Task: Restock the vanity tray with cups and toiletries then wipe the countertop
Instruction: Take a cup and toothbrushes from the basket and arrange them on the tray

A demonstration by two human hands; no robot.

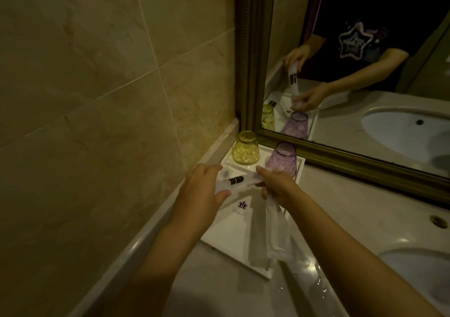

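Observation:
A white vanity tray [233,231] with a dark crown logo lies in the counter's corner by the wall. At its far end a yellow glass cup [245,148] and a purple glass cup [282,159] stand upside down. My left hand [202,192] grips a white toiletry packet with a dark label [239,181] over the tray. My right hand [280,186] pinches that packet's other end. It also holds a second clear wrapped packet [277,234], which hangs down over the tray.
A gold-framed mirror [341,161] runs along the back of the marble countertop [341,202]. A white sink basin [418,275] sits at the right, with water drops on the counter near it. A tiled wall [97,97] bounds the left side.

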